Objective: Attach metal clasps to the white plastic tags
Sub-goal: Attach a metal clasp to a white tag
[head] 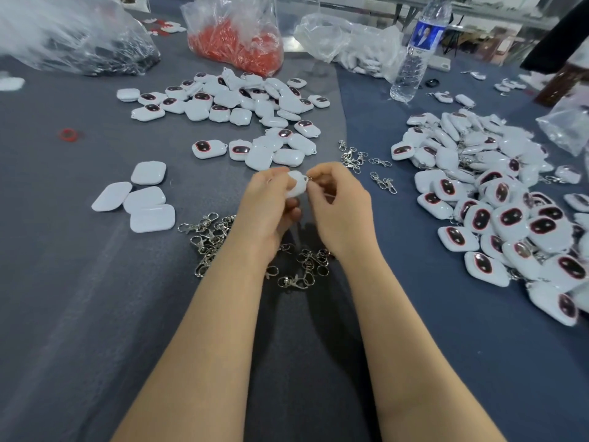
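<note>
Bare grey cloth tabletop (73, 330) gives open passage at near left and near right. Loose silver metal clasps (208, 240) litter the near centre, four plain white rounded plastic tags (140, 199) sit left, a scattered tag heap (242, 103) blocks ahead, a dense clasped pile (497, 202) fills the right.

Only the person's two arms are in view, and both are bare: the left forearm (207, 330) and the right forearm (411, 330) are uncovered from the bottom edge up to the wrist. Each is long, smooth and slender, broadest low in the view and narrowing evenly toward the wrist. The left hand (269, 202) and the right hand (339, 205) are bare as well, seen from their backs, with the knuckles as soft ridges; the nails are too small and blurred to tell.
</note>
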